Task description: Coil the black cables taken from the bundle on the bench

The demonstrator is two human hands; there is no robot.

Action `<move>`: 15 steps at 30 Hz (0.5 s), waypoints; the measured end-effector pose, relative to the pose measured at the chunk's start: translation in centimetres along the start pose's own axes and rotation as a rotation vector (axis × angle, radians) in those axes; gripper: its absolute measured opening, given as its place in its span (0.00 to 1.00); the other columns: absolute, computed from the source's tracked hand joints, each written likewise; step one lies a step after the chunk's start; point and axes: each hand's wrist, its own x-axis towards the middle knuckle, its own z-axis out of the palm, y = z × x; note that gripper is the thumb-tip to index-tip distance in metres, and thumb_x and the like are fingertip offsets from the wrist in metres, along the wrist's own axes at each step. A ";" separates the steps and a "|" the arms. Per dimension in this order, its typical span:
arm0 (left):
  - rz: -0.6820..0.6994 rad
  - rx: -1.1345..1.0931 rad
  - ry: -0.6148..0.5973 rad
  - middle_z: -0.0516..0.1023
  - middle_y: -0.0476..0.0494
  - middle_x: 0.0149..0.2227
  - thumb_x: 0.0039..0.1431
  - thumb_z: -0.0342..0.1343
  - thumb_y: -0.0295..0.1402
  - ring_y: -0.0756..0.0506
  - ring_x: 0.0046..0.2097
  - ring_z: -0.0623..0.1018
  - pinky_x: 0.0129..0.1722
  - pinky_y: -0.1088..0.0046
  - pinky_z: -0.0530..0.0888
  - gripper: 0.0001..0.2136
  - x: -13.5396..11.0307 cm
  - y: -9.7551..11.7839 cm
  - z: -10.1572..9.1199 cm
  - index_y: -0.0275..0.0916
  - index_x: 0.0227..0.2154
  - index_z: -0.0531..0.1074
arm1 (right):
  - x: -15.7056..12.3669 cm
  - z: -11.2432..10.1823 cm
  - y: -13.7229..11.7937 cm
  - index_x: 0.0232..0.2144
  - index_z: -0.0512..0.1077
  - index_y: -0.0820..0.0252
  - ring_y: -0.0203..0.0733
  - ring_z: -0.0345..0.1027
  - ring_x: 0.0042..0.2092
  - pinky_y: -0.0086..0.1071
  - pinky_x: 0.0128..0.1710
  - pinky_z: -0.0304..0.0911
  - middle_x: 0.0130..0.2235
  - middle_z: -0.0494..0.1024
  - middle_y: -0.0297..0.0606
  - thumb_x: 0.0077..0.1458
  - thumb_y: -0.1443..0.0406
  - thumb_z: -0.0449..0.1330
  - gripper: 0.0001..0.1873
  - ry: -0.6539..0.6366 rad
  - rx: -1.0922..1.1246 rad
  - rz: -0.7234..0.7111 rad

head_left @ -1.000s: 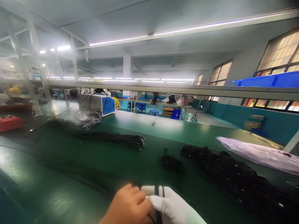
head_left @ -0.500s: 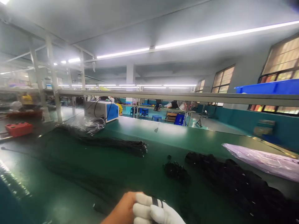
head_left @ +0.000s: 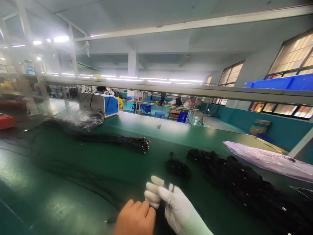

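Note:
My right hand (head_left: 171,204), in a white glove, is at the bottom middle with black cable (head_left: 168,186) wound in loops round its fingers. My bare left hand (head_left: 135,218) sits just left of it, fingers curled, pinching the same cable where it runs off to the left. Beyond them on the green bench (head_left: 61,195) lies a small coiled cable (head_left: 177,168). A long heap of coiled black cables (head_left: 244,186) stretches to the right. A bundle of straight black cables (head_left: 117,142) lies further back on the left.
A blue and white machine (head_left: 100,104) stands at the back left beside a clear plastic bag (head_left: 83,119). A purple plastic sheet (head_left: 266,160) lies at the right. A metal rail (head_left: 195,92) crosses overhead with a blue bin (head_left: 281,82) on it. A red box (head_left: 6,121) sits far left.
The view has dipped and both hands show higher in the picture. My gloved right hand has spread its fingers with the cable loops round them; my left hand stays close on the cable.

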 end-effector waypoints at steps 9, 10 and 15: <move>0.264 -0.331 -0.347 0.73 0.56 0.25 0.50 0.65 0.35 0.51 0.30 0.70 0.39 0.72 0.63 0.09 5.3 -5.9 -2.9 0.40 0.25 0.69 | -1.0 2.0 -0.5 0.38 0.71 0.70 0.36 0.61 0.36 0.32 0.38 0.56 0.34 0.67 0.39 0.46 0.68 0.67 0.15 -0.407 -0.051 0.410; 0.257 -0.374 -0.345 0.75 0.56 0.26 0.50 0.65 0.35 0.51 0.33 0.71 0.44 0.71 0.63 0.08 5.3 -6.1 -2.7 0.40 0.25 0.70 | -1.0 2.0 -0.5 0.36 0.71 0.70 0.35 0.61 0.35 0.31 0.37 0.55 0.32 0.67 0.38 0.46 0.70 0.66 0.14 -0.395 -0.055 0.430; 0.097 -0.422 -0.243 0.75 0.47 0.41 0.58 0.54 0.23 0.45 0.43 0.70 0.43 0.69 0.63 0.07 5.0 -6.2 -3.3 0.41 0.33 0.74 | -0.7 1.4 0.1 0.32 0.69 0.71 0.31 0.56 0.28 0.28 0.32 0.51 0.26 0.62 0.32 0.47 0.70 0.64 0.10 -0.402 0.055 0.479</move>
